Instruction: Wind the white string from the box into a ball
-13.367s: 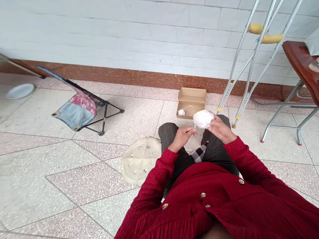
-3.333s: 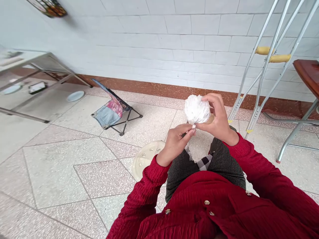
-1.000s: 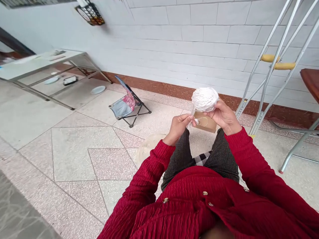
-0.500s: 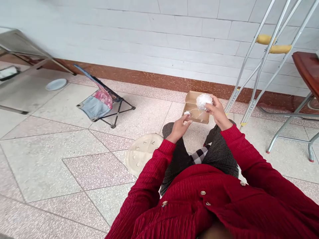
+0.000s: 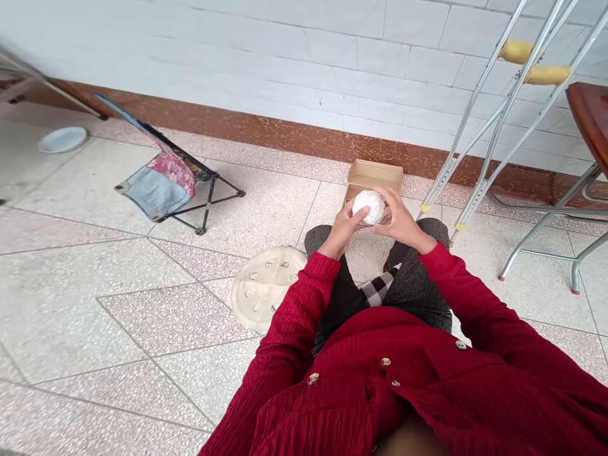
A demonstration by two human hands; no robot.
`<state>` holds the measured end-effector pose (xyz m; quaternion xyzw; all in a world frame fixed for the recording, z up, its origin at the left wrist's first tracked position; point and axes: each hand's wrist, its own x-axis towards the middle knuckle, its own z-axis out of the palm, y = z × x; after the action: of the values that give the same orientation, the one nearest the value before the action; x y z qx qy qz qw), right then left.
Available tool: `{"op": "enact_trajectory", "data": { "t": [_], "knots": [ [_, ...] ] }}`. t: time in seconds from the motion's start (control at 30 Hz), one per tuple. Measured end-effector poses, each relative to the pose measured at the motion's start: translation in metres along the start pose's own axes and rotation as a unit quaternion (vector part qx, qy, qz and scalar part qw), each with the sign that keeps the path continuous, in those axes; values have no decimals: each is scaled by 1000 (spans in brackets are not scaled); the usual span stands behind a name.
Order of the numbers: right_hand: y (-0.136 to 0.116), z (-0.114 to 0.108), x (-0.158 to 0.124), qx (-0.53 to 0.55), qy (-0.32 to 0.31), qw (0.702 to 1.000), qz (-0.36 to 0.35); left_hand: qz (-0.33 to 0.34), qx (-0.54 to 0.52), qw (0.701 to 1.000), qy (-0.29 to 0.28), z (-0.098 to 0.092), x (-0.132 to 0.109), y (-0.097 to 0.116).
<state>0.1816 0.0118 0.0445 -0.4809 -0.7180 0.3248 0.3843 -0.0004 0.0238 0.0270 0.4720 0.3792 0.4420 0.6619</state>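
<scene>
A white ball of yarn (image 5: 368, 206) with fine lines over its surface is held between both hands in front of my knees. My left hand (image 5: 344, 229) is closed on its left side, with the thumb lying across the front. On the right, the fingers of my right hand (image 5: 399, 221) curve around the ball's edge. Just behind the hands stands an open cardboard box (image 5: 376, 172) on the floor, its lid raised towards the wall. My hands and the ball cover most of the box's inside.
A round beige mat (image 5: 256, 288) with holes lies left of my legs. Farther left are a folding chair (image 5: 159, 183) and a pale plate (image 5: 63, 140). Metal crutches (image 5: 496, 133) lean on the wall at right, beside a brown-topped stool (image 5: 589, 120).
My hands have come together on the white ball, which moved left and down from where my right hand held it. The small white piece and thin string at my left hand no longer show. The view shifted slightly.
</scene>
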Motion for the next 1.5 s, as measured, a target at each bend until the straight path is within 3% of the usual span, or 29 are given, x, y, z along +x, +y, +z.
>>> {"op": "enact_trajectory", "data": {
  "t": [0.1, 0.17, 0.33, 0.43, 0.6, 0.77, 0.87, 0.97, 1.13, 1.33, 1.5],
  "knots": [
    [19, -12, 4, 128, -60, 988, 64, -12, 13, 999, -31, -9, -2, 1],
    [34, -15, 5, 167, -67, 978, 109, -20, 34, 998, -43, -13, 1, -5],
    [62, -8, -1, 70, -5, 980, 188, -53, 132, 989, -26, -24, 15, -38],
    [67, -4, -6, 106, -5, 970, 220, -88, 219, 972, -7, -28, 29, -61],
    [62, -4, -5, 220, 8, 947, 234, -111, 337, 935, 19, -22, 72, -80],
    [65, -6, 3, 260, 54, 931, 249, -86, 387, 917, 50, -15, 129, -71],
    [73, -3, 11, 269, 87, 924, 257, -71, 398, 913, 61, -16, 147, -68],
    [82, 3, 19, 267, 98, 916, 282, -25, 402, 914, 48, -17, 145, -72],
    [86, 16, 22, 272, 88, 901, 325, 30, 355, 934, -25, -15, 115, -76],
    [60, 7, 12, 261, 26, 936, 236, 83, 286, 946, -127, -5, 103, -64],
    [37, -9, 4, 271, -10, 938, 218, 80, 323, 934, -130, -8, 99, -47]
  ]
}}
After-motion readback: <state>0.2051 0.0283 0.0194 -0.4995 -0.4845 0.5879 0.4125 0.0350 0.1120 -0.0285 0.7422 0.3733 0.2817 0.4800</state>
